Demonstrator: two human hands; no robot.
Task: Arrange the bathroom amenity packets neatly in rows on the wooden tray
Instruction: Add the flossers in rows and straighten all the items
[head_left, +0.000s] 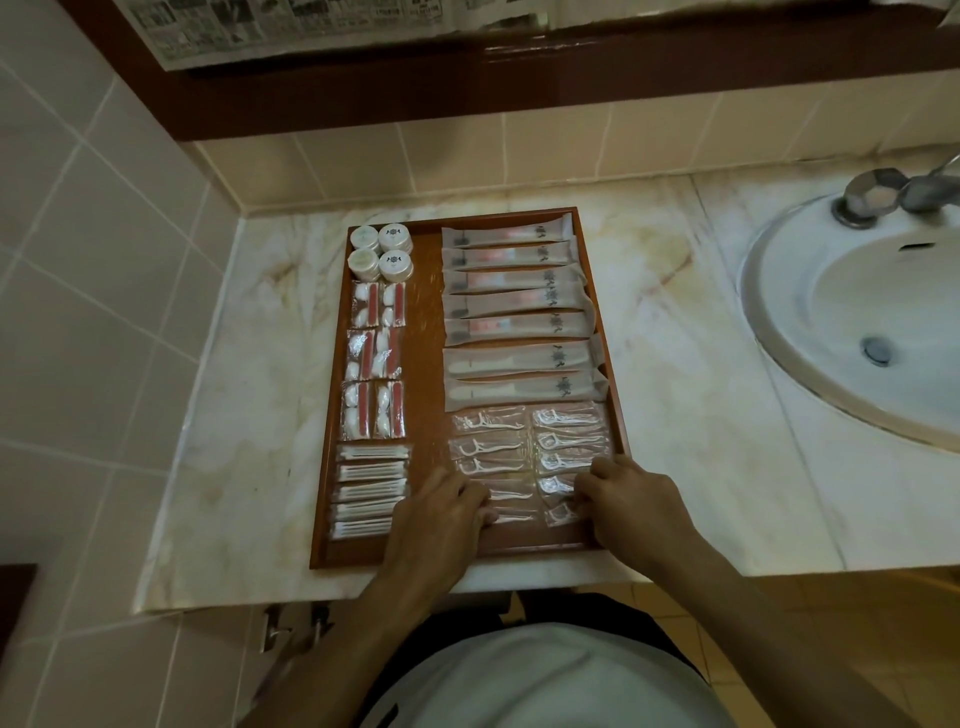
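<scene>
**Mia:** What is that pale round thing at the very bottom of the frame?

**Tom:** That is the person's shirt (540, 680). It is closest to us. Two bare arms go up from it to the wooden tray (426, 332) in the middle of the frame.

**Mia:** What are the hands doing?

**Tom:** The left hand (441, 514) lies on the floss pick packets (491, 447) in the lower middle of the tray. Its fingers are bent down and press on a packet. I cannot tell if they pinch it. The right hand (631, 499) is at the lower right corner of the tray. Its fingertips are curled on a small floss packet there, as if nipping its edge.

**Mia:** Is the tray nearly full?

**Tom:** I think so. The little round tubs (382, 252) sit at the upper left of the tray. Under them are the red and white packets (374, 358), then the cotton swab packets (369, 491). The long toothbrush packets (514, 306) make a row down the right side. All of them look tidy.

**Mia:** So what step is this?

**Tom:** It looks like the last bit, making the floss packets straight. The ones by the hands look a bit crooked.

**Mia:** What comes next?

**Tom:** I guess small, soft pushes. The packets are thin and slippery, so a hard push could mess up the others.
</scene>
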